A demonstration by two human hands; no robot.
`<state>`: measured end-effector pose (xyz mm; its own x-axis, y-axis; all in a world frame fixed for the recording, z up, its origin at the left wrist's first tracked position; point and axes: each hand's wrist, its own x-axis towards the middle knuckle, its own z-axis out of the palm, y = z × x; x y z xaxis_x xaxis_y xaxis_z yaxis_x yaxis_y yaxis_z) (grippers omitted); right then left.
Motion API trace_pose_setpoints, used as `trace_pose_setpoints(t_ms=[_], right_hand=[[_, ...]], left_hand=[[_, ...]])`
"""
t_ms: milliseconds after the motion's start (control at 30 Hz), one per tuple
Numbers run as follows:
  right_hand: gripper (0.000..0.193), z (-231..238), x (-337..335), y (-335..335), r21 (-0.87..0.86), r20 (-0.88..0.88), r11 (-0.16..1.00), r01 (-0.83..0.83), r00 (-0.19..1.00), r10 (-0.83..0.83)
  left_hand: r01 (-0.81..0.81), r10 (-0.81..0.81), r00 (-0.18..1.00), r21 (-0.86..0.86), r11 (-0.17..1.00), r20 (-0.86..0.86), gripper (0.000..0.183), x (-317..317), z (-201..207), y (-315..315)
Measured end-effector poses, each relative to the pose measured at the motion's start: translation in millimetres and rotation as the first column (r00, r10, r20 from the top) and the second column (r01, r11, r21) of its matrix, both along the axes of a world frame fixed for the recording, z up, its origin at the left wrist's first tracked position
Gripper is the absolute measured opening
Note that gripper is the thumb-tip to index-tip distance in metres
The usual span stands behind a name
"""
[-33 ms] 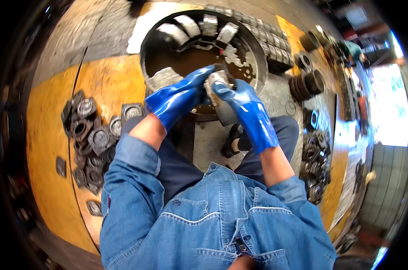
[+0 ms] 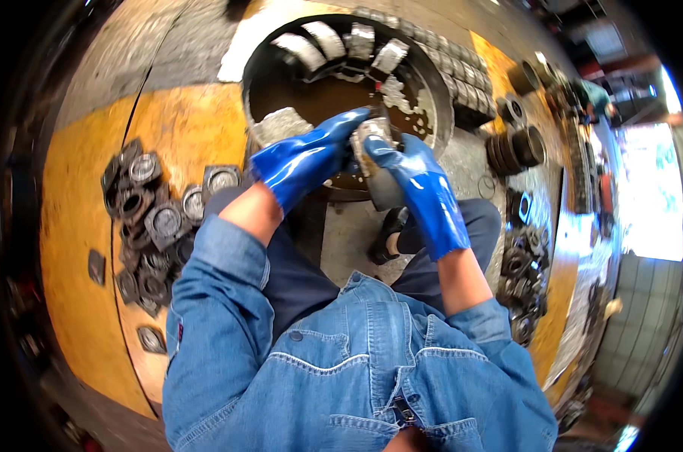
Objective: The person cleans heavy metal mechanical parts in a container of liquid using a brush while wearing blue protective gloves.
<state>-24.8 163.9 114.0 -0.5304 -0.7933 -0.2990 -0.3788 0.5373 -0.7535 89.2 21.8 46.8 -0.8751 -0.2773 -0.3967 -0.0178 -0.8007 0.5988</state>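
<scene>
Both my hands wear shiny blue rubber gloves and meet above the near side of a round black basin of brown liquid (image 2: 304,98). My left hand (image 2: 300,158) has its fingers closed on the left side of a metal piece with a pale, wet-looking face (image 2: 366,135). From the right, my right hand (image 2: 424,181) grips the same piece, thumb across its face. The gloves cover much of it, so its full shape is hidden. Several curved metal blocks (image 2: 324,41) lean along the basin's far rim. A pale lump (image 2: 281,124) lies at its left side.
Dark ring-shaped metal parts (image 2: 164,222) are heaped on the yellow boards at left, with more (image 2: 522,260) at right. Rows of metal blocks (image 2: 462,79) stand behind the basin. Rusty cylinders (image 2: 516,149) lie at far right. My knees flank the basin's near side.
The view has shifted slightly, so the basin sits a little farther right in the picture. Both hands keep their hold on the metal piece.
</scene>
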Motion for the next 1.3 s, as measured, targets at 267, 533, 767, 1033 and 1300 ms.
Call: trace_pose_setpoints(t_ms=[267,533,767,1033,1300], right_hand=[[0.071,26,40,9,-0.111,-0.078,0.989,0.102,0.991,-0.111],[0.065,-2,11,2,-0.028,0.045,0.998,0.048,0.998,-0.047],[0.068,-24,-4,3,-0.067,0.024,0.996,0.061,0.998,-0.060],[0.080,6,18,3,-0.025,-0.034,0.999,0.045,0.998,-0.046],[0.084,5,7,5,0.008,-0.011,0.999,0.039,0.999,-0.039]], left_hand=[[-0.024,-0.011,0.987,-0.215,0.976,-0.159,0.042,1,-32,2],[-0.066,0.018,0.988,-0.319,0.946,-0.154,0.043,20,-21,3],[-0.071,0.030,0.992,-0.338,0.939,-0.123,0.046,14,-36,-2],[-0.047,0.015,0.994,-0.316,0.948,-0.105,0.047,20,-19,2],[-0.099,0.066,0.986,-0.218,0.971,-0.155,0.044,10,-5,18]])
